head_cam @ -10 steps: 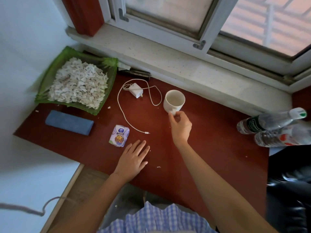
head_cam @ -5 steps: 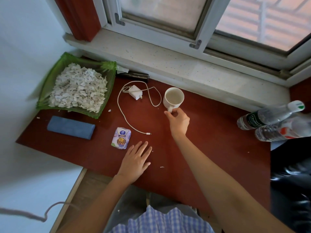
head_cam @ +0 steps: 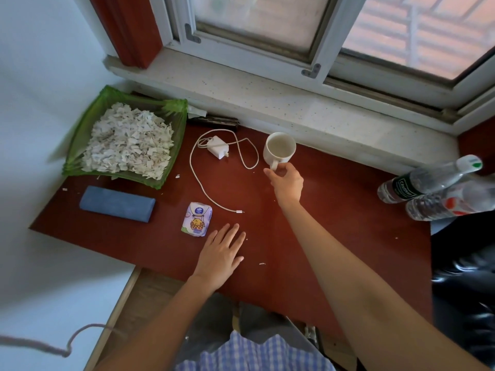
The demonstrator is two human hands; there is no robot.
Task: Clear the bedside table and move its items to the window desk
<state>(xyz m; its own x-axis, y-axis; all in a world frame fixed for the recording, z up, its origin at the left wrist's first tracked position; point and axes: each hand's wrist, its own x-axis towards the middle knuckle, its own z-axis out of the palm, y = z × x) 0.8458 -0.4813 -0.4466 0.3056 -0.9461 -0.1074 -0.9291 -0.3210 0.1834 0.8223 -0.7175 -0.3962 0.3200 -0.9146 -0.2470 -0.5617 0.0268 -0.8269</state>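
A white mug (head_cam: 279, 147) stands upright on the red window desk (head_cam: 334, 223), close to the stone sill. My right hand (head_cam: 287, 183) pinches the mug's handle from the near side. My left hand (head_cam: 219, 254) lies flat on the desk with fingers spread, holding nothing, just right of a small tissue pack (head_cam: 197, 219). A white charger (head_cam: 218, 147) with its looped cable lies left of the mug. A folded blue cloth (head_cam: 117, 203) rests near the desk's left edge.
A green tray (head_cam: 80, 135) heaped with white paper scraps fills the back left corner. Two plastic water bottles (head_cam: 431, 183) lie on their sides at the right edge. A dark flat object (head_cam: 214, 120) sits against the sill. White wall borders the left.
The mug has shifted slightly farther toward the sill with my right hand on its handle. My left hand stays flat in place.
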